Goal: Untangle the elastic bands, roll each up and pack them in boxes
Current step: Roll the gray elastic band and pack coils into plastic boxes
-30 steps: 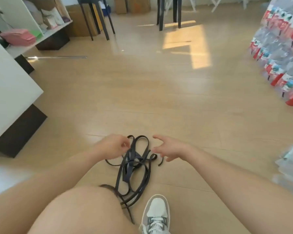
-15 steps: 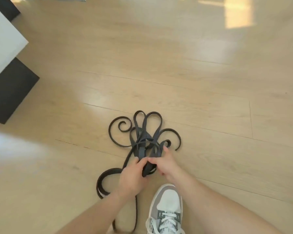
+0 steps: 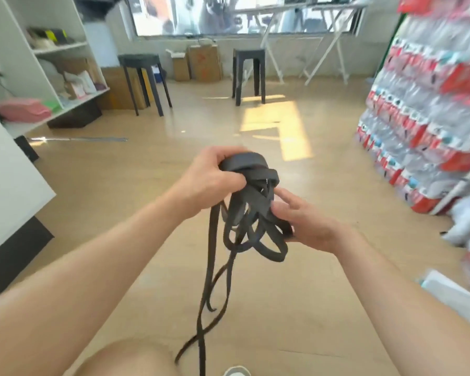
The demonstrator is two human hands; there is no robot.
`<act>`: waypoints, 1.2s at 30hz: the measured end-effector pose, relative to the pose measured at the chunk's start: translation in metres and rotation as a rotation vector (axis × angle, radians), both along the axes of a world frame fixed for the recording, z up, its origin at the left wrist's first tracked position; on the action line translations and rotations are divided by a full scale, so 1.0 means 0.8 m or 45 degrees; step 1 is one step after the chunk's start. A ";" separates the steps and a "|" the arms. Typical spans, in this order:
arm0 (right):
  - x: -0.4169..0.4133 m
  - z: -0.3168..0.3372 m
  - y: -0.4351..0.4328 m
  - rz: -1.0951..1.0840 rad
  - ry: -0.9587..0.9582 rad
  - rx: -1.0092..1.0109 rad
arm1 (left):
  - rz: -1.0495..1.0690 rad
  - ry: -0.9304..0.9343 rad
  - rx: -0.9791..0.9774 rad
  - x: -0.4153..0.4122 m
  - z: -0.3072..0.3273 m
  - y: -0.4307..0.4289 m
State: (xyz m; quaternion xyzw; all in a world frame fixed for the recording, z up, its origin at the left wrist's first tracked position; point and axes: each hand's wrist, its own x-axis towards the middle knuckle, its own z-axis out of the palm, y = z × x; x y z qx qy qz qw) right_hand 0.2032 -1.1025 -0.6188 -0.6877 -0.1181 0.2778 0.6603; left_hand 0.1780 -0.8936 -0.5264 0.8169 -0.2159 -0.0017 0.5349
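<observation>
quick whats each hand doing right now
Left hand: closed, gripping the top of the tangled elastic bands.
Right hand: closed, pinching loops lower on the same tangle.

The elastic bands (image 3: 255, 210) hang between left hand (image 3: 210, 180) and right hand (image 3: 307, 223); shelf (image 3: 60, 47) left, stools (image 3: 139, 59) behind, rack (image 3: 423, 104) right.

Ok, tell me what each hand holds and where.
Left hand grips the top of the tangled elastic bands; right hand pinches loops at its lower right side.
</observation>
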 end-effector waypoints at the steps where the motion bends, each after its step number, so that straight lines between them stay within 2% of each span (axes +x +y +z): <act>1: -0.011 0.026 -0.010 -0.003 -0.046 0.033 | -0.008 -0.056 -0.038 -0.004 0.033 -0.013; 4: -0.046 0.100 -0.048 -0.063 -0.211 0.071 | 0.036 -0.222 -0.128 -0.012 0.111 -0.050; 8: -0.079 0.183 -0.102 -0.396 -0.573 -0.173 | 0.112 -0.391 -0.188 -0.019 0.187 -0.099; 10: -0.085 0.212 -0.127 -0.665 -0.666 -0.208 | 0.160 -0.507 -0.011 -0.022 0.211 -0.116; 12: -0.085 0.225 -0.149 -0.858 -0.658 -0.219 | 0.212 -0.548 0.215 -0.020 0.217 -0.123; 15: -0.079 0.213 -0.169 -0.852 -0.525 -0.444 | 0.411 -0.647 0.599 0.000 0.182 -0.123; 17: -0.073 0.190 -0.176 -0.790 -0.412 -0.563 | 0.514 -0.500 0.719 0.015 0.140 -0.120; 20: -0.064 0.156 -0.177 -0.694 -0.301 -0.614 | 0.353 0.177 0.532 0.026 0.081 -0.111; 21: -0.060 0.145 -0.173 -0.663 -0.275 -0.614 | 0.284 0.275 0.515 0.029 0.065 -0.108; 24: -0.047 0.105 -0.160 -0.638 -0.240 -0.558 | 0.240 0.284 0.369 0.033 0.032 -0.110; 26: -0.036 0.085 -0.154 -0.602 -0.355 -0.687 | 0.238 0.250 0.282 0.034 0.026 -0.115; 30: -0.024 0.094 -0.146 -0.318 -0.705 -1.433 | 0.268 0.155 0.187 0.036 0.034 -0.116; 32: -0.026 0.099 -0.135 -0.129 -0.759 -1.721 | 0.231 0.198 0.077 0.032 0.037 -0.115; 33: -0.027 0.099 -0.126 -0.090 -0.741 -1.689 | 0.212 0.220 0.015 0.030 0.038 -0.115; 34: -0.030 0.099 -0.113 -0.087 -0.677 -1.518 | 0.187 0.241 -0.066 0.028 0.039 -0.116; 36: -0.037 0.086 -0.083 -0.075 -0.474 -0.960 | 0.124 0.281 -0.283 0.025 0.041 -0.116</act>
